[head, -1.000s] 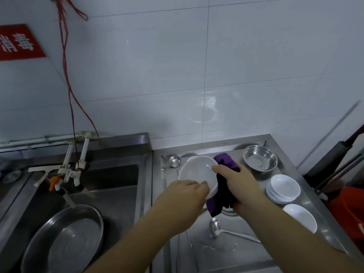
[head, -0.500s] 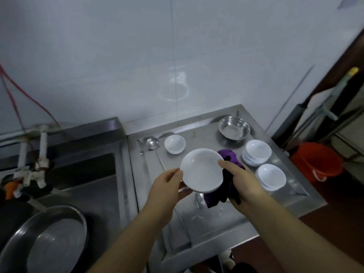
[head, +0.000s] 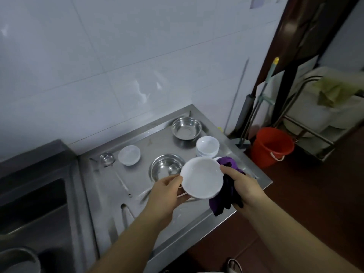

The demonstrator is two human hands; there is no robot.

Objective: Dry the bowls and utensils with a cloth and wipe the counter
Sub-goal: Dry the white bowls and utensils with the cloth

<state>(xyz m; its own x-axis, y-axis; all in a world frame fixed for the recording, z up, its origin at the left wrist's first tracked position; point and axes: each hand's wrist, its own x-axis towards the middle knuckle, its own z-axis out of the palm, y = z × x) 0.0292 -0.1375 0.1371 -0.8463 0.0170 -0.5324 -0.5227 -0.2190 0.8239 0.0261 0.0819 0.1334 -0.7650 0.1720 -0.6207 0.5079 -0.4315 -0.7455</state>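
**White bowl held over the steel counter, purple cloth at its rim**

Both hands are up over the brushed stainless counter [head: 110, 196]. The left hand [head: 164, 196] curls its fingers round the near-left edge of a smooth, round white bowl [head: 201, 177], thumb on the rim. The right hand [head: 243, 187] grips a bunched, soft purple cloth [head: 224, 201], fingers wrapped round the folds, thumb tip touching the bowl's right rim. The bowl tilts its glossy inside towards the camera, clear of the counter.

Below it sits a shiny round metal bowl [head: 164, 168] with a ladle's scoop resting inside. At the back right stands a second, deeper steel bowl [head: 186, 128], and just beside it a neat stack of small white bowls [head: 207, 145]. Further left lies a single small white bowl [head: 129, 155], with a polished ladle [head: 107, 159] beside it, its thin handle running forward across the ribbed drainer surface. A dark steel sink [head: 39, 203] fills the left. On the floor to the right, a red plastic bucket [head: 272, 145].
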